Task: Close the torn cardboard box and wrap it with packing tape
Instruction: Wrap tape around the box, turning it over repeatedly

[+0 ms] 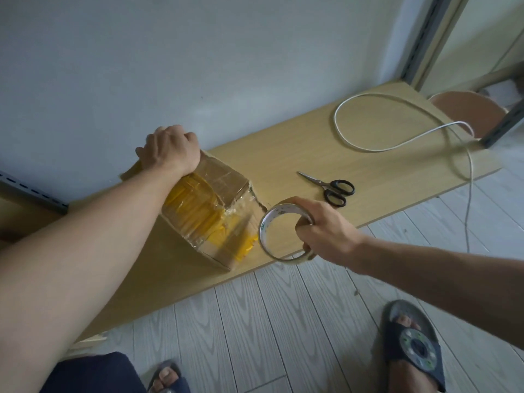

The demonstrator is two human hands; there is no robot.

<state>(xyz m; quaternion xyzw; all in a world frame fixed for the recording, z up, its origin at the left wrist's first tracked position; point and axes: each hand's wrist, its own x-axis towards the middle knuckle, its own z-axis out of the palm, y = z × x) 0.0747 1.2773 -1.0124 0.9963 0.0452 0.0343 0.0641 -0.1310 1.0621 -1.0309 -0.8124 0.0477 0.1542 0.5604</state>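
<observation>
A brown cardboard box (219, 177) with yellow and clear tape across it lies on a low wooden board (297, 154). My left hand (170, 150) grips the box's far end, its fingers curled over the edge out of sight. My right hand (326, 231) holds a roll of clear packing tape (268, 225) just to the right of the box's near end. A clear strip of tape stretches from the roll to the box's near corner.
Black-handled scissors (330, 187) lie on the board to the right of the box. A white cable (377, 123) loops over the board's far right and trails to the grey plank floor (269, 321). The wall stands just behind the box. My sandalled feet are below.
</observation>
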